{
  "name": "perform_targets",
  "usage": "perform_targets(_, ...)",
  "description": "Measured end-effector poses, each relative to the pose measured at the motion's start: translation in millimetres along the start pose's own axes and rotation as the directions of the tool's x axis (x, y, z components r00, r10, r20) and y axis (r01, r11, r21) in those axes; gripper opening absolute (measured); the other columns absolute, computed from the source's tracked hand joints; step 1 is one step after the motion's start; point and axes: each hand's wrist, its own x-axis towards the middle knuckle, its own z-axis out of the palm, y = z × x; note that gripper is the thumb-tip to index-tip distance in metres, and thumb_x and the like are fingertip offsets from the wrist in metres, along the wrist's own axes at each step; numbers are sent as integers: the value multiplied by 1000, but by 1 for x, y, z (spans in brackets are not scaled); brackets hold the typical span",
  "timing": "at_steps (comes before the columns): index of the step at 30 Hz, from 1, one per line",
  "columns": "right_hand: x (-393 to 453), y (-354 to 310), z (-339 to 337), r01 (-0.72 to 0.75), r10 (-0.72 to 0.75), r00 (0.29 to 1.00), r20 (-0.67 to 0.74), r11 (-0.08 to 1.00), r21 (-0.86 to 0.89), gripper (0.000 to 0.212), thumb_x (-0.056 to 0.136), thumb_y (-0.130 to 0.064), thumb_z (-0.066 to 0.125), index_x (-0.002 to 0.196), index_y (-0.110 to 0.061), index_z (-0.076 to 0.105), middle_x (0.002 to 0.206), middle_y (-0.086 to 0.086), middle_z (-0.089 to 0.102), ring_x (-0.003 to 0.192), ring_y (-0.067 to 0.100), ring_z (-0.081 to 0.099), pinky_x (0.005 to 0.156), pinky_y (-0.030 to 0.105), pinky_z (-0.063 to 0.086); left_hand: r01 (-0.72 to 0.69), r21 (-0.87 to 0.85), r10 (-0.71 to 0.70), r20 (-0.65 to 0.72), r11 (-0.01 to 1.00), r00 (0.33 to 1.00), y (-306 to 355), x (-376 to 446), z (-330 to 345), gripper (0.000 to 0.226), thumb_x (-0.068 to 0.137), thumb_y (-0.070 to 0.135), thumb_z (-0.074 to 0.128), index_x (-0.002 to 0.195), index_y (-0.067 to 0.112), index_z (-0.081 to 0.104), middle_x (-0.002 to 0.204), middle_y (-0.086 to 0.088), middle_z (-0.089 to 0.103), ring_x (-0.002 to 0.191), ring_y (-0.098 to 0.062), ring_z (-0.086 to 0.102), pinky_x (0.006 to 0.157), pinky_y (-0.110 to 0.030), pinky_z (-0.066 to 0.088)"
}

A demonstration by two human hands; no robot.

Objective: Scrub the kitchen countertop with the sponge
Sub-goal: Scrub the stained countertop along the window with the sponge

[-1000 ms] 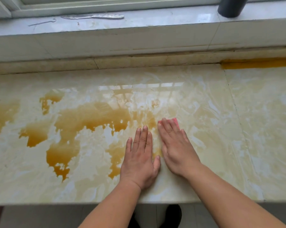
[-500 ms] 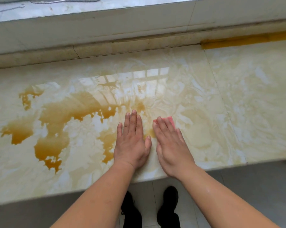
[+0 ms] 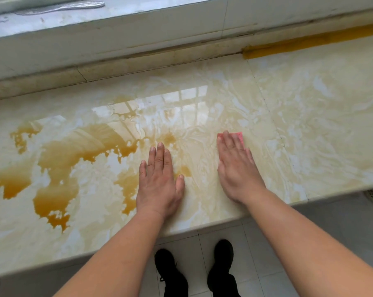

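Observation:
The cream marble countertop (image 3: 309, 129) carries a wide amber liquid stain (image 3: 59, 168) across its left half, with thin wet smears around the middle. A pink sponge (image 3: 239, 136) lies flat on the counter right of centre, mostly hidden; only its far edge shows past the fingertips. My right hand (image 3: 237, 168) presses on it with straight fingers. My left hand (image 3: 159, 181) rests flat on the wet counter beside it, fingers together, at the stain's right edge.
A raised marble windowsill (image 3: 138, 20) runs along the back, with a flat silvery object (image 3: 61, 8) lying on it. A yellow strip (image 3: 309, 41) lines the back right seam. The counter's front edge is close to my wrists; black shoes (image 3: 194, 273) stand on white floor tiles below.
My right hand has slid the sponge to the right, away from my left hand, opening a gap between the two. The left hand has stayed in place.

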Motion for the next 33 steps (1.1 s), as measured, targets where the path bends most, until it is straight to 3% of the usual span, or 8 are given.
perform_targets(4,-86,38,13,117,-118,992,-31,992,-53,69,103,-25,26,163,-27,-6,170,-12,-17,156,13,-18,126,42,2,-3,-8,2,-14,1000,1000,-1,-1,0,84,93,58,-1,160,15,-25,164,-1,-43,151,-17,-40,126,-43,-19)
perform_targets(8,-107,61,13,51,-54,998,-40,996,-72,66,102,-29,22,164,-24,-3,171,-9,-12,158,17,-12,128,46,8,5,-8,-5,-15,1000,1000,1,-1,0,83,94,57,-1,160,15,-26,164,0,-43,151,-17,-40,127,-46,-15)
perform_targets(13,-53,27,12,-20,19,999,-27,998,-65,71,104,-29,21,159,-24,-23,164,-10,-35,151,15,-32,127,46,-6,4,-6,-4,-17,1000,1000,1,-2,-1,82,95,58,1,159,15,-26,164,0,-43,151,-17,-40,125,-44,-19)
perform_targets(19,-109,-12,43,151,-152,988,-20,987,-61,72,101,-29,28,163,-18,-6,171,-3,-14,157,23,-14,125,44,1,-32,-95,29,-31,995,999,-4,-3,-5,80,103,47,25,163,18,-19,168,3,-36,153,-14,-36,123,-38,-23)
perform_targets(21,-93,-24,45,185,-184,983,19,981,-64,70,101,-30,24,163,-21,-7,170,-6,-20,156,19,-21,127,42,-3,-57,-118,54,-22,991,998,-6,-3,-6,80,103,43,27,164,17,-16,168,3,-35,153,-14,-35,123,-36,-24)
perform_targets(26,-29,-56,33,193,-186,977,102,979,-66,71,104,-29,28,162,-27,-14,164,-13,-33,146,7,-38,126,40,-12,-106,-10,106,13,994,994,-20,-2,-9,78,103,55,15,164,16,-14,170,-1,-32,155,-19,-31,125,-40,-14)
perform_targets(29,-68,-61,49,196,-194,979,60,980,-34,73,103,-27,28,162,-24,-14,167,-10,-28,153,14,-28,127,41,-8,-69,22,69,-3,997,998,-38,-10,-7,81,96,63,0,160,19,-22,168,-1,-35,153,-19,-36,126,-43,-18)
perform_targets(33,-112,-69,72,223,-219,974,63,973,-66,71,101,-28,26,163,-19,-6,171,-3,-15,157,22,-16,124,43,-2,-68,14,68,-3,998,998,-60,-17,-2,79,95,64,-2,157,24,-29,165,3,-42,149,-15,-43,126,-45,-19)
